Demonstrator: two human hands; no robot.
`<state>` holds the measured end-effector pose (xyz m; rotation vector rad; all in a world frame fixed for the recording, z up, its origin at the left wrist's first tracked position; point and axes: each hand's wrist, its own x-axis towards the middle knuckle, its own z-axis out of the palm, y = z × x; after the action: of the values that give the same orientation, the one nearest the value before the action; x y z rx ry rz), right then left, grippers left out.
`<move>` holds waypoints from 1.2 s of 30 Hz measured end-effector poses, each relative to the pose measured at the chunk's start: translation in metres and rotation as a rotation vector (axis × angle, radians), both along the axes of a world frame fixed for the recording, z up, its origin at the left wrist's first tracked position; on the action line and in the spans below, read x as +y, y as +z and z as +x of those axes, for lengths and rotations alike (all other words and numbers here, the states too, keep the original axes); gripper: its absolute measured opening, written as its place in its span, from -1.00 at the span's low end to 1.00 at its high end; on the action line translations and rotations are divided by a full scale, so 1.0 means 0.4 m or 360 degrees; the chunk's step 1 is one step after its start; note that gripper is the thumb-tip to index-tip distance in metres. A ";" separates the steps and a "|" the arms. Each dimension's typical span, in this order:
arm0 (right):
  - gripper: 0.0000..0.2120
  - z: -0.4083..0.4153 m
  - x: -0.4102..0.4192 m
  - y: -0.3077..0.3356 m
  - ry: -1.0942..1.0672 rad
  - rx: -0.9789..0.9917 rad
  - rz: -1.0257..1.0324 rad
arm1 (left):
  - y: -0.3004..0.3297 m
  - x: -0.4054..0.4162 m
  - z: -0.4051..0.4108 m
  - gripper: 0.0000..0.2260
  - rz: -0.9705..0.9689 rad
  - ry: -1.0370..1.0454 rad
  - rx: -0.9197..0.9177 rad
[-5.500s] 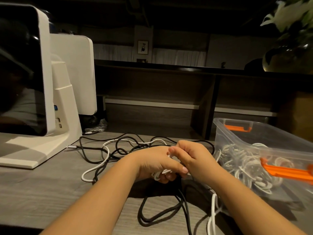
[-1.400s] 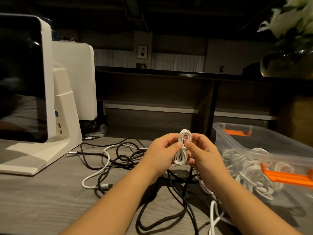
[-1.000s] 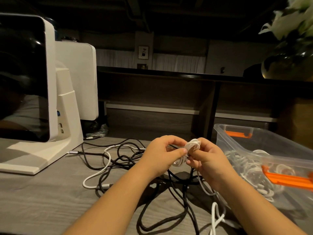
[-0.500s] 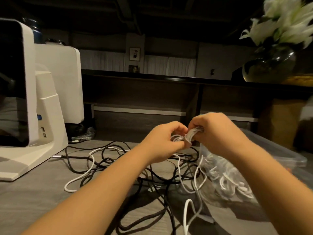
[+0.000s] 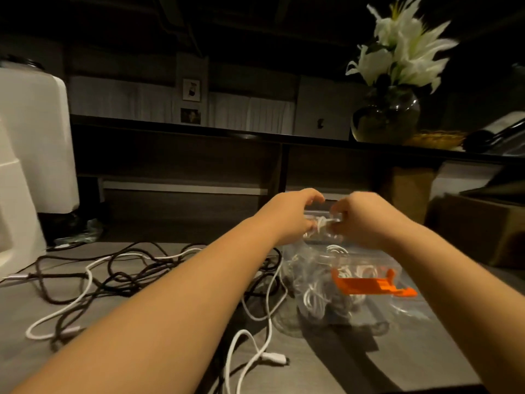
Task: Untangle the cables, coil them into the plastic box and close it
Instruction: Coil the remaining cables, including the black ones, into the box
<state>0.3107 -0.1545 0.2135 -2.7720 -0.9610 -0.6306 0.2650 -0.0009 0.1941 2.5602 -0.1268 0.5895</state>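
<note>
Nearest on the grey table (image 5: pixel 355 362), a loose white cable (image 5: pixel 250 348) trails toward the near edge, its plug lying flat. I judge this a snag risk: if either forearm drags back across it, the loop could catch and pull the pile along.

Left of it sits the tangle of black cables (image 5: pixel 119 274), crossed by 1 more white lead. These are not yet sorted, so most of the task remains. Pulling 1 strand hard from here would likely tighten the knots rather than free them.

To the right stands the clear plastic box (image 5: pixel 309 268), open, with an orange latch (image 5: pixel 366 285) on its near wall and white coils already inside. The box looks light; a cable tail hanging over its rim could tip or slide it, or later stop the lid from seating. No lid is visible.

Farther on, above the far part of the box, both hands meet around a small white coil (image 5: pixel 322 224). The left hand (image 5: pixel 292 220) has its fingers curled, pinching 1 side of the coil; the right hand (image 5: pixel 366 223) is curled on the other side, gripping it too. The frame is blurred, so exact finger placement is unclear. If the grip loosens before the bundle is down among the others, it may spring open and need rewinding.

Beyond, a vase of white flowers (image 5: pixel 397 81) stands on the far ledge, well apart.
</note>
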 end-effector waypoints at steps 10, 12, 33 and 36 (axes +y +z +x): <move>-0.86 -0.005 0.075 -0.086 0.0125 -0.0054 0.0545 | -0.057 0.068 -0.043 -0.75 -0.0242 0.0101 -0.0084; -0.85 -0.017 0.096 -0.087 0.0202 -0.0212 0.0473 | -0.065 0.086 -0.059 -0.78 -0.0276 0.0137 -0.0101; -0.90 -0.086 0.331 -0.283 0.0653 0.0145 0.0673 | -0.223 0.210 -0.171 -0.80 0.0043 0.0214 0.0496; -0.89 -0.079 0.330 -0.291 0.0773 0.0225 0.0822 | -0.232 0.233 -0.159 -0.93 -0.0182 0.0278 0.0396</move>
<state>0.2791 -0.0225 0.0969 -2.0076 -1.1795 -0.5038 0.2015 0.0921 0.1012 2.5234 0.2118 0.3250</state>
